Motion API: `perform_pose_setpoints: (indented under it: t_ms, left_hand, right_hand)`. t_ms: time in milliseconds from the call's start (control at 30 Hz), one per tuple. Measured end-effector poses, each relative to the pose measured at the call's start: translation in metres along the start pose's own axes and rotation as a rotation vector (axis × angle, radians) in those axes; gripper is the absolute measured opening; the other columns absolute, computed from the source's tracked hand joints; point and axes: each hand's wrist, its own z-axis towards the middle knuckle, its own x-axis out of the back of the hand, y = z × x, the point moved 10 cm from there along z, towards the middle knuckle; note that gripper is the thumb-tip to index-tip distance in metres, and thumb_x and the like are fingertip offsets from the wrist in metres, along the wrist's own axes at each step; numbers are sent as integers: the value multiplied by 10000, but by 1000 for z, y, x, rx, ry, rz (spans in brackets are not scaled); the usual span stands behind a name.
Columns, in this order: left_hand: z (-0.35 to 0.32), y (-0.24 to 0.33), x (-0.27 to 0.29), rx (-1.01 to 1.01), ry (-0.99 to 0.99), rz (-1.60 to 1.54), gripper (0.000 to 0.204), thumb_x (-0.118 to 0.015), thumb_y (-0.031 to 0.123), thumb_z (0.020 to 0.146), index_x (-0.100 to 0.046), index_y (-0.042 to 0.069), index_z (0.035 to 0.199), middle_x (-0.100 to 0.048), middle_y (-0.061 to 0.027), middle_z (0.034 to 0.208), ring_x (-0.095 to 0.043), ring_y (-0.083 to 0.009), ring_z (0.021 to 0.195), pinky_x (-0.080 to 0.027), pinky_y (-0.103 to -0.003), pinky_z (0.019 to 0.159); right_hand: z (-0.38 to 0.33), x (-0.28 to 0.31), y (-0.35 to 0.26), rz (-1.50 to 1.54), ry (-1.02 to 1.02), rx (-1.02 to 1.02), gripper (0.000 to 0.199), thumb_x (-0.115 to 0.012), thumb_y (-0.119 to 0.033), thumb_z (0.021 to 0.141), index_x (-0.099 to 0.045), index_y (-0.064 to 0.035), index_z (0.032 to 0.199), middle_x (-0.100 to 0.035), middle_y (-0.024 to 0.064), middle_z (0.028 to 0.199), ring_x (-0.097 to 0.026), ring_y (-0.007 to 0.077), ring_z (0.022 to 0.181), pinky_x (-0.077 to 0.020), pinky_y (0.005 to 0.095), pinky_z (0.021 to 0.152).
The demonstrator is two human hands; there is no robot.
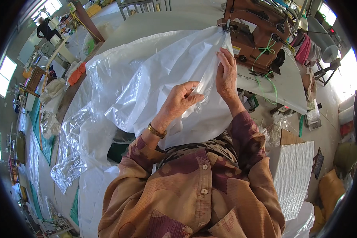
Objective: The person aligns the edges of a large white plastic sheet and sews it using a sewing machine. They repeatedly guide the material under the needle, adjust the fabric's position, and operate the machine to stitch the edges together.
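A large white, shiny plastic sheet (pixel 146 81) spreads over the table and hangs across my lap. Its far right corner narrows to the needle area of a brown sewing machine (pixel 248 41). My left hand (pixel 181 100) is closed on a fold of the sheet, thumb against the curled fingers. Further forward, my right hand (pixel 227 75) lies along the sheet's right edge, just short of the machine. Its fingers are stretched out and rest on the plastic; the thumb is mostly hidden.
The grey tabletop (pixel 162 22) extends behind the sheet. Green cord (pixel 267 49) hangs off the machine. An orange bundle (pixel 77 74) lies at the table's left edge. A stack of white sheets (pixel 291 178) stands at my right. Far left, a person (pixel 48 29) stands in dark clothes.
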Motion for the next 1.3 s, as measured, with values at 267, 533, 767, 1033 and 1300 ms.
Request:
perform_pose_setpoints:
  t_ms: [267,533,767,1033,1300]
  left_hand:
    - [1,-31,4,34,5,-24,221,-625,154,1014,-683,-30,1122,-588,51,837,-482,-31,769,-427,-213,683]
    - [0,-21,-6,78,62,-451,261,-641,161,991,-685,-41,1151,-654,10,924,-558,-50,805,-476,-204,741]
    - [19,-11,-7,173,-52,-356,392,-640,375,993,-663,-16,972,-609,13,762,-552,-51,672,-454,-237,575]
    - [44,-27,-20,184,-8,-224,309,-713,275,953,-654,11,802,-540,59,685,-449,-20,633,-375,-213,543]
    - [42,-31,-12,107,106,-135,210,-750,175,925,-667,22,806,-553,68,702,-446,-13,643,-375,-207,564]
  right_hand:
    - [-38,-1,-55,127,-202,103,377,-527,50,802,-672,-24,1142,-649,100,1298,-525,341,1315,-330,492,1122]
    - [-61,15,-72,215,-148,105,436,-527,111,770,-628,26,1186,-619,159,1324,-537,398,1287,-396,504,1087]
    - [-68,17,-83,266,-109,128,456,-536,112,769,-621,46,1212,-611,188,1303,-543,419,1265,-461,505,1041]
    - [-99,17,-72,383,-34,142,461,-521,139,816,-597,34,1258,-575,221,1333,-533,436,1266,-458,494,1046]
    - [-134,-19,-40,374,-315,-202,521,-695,38,833,-579,-31,1336,-597,216,1328,-555,415,1241,-459,439,1068]
